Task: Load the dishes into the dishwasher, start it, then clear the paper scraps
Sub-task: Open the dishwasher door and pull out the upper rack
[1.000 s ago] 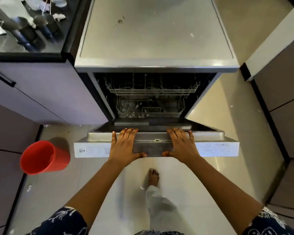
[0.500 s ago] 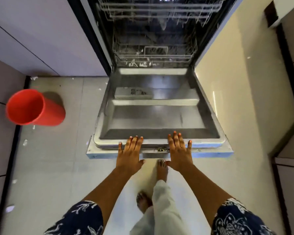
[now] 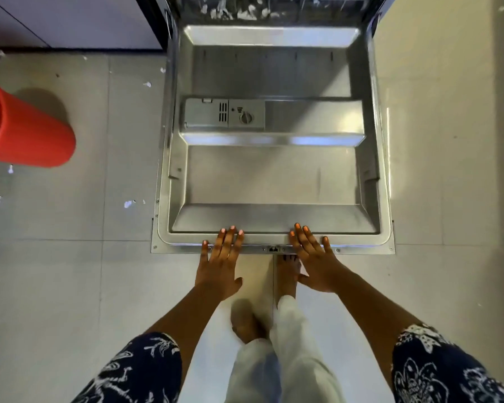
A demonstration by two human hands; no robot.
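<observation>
At the near lip of the open dishwasher door (image 3: 274,181), the left hand (image 3: 220,266) and the right hand (image 3: 313,263) lie flat side by side. Their fingers (image 3: 230,239) are straight and a little spread, and they hold nothing. The fingertips reach the door's rim on either side of the small latch (image 3: 274,249); whether they press on it or hover just over it cannot be told.

The door lies about level, so the step in hand is probably settling it fully open. That is best done with both palms sharing the weight evenly and easing off slowly, so the door does not drop on its hinges. A bare foot (image 3: 287,274) stands right by the door's front edge, between the two hands, and should be kept out from under it.

Farther out, the detergent compartment (image 3: 224,114) sits across the middle of the door's inner face. The lower rack (image 3: 274,7) shows only as a strip at the top of the view, with pale bits (image 3: 245,13) in it that cannot be identified.

No dishes are in view, so the person will probably have to turn away to fetch them. Paper scraps (image 3: 128,203) dot the floor (image 3: 70,286) to the left. The nearest lie just beside the door's left edge, well apart from the left hand, and a red bin (image 3: 24,132) stands beyond them.
</observation>
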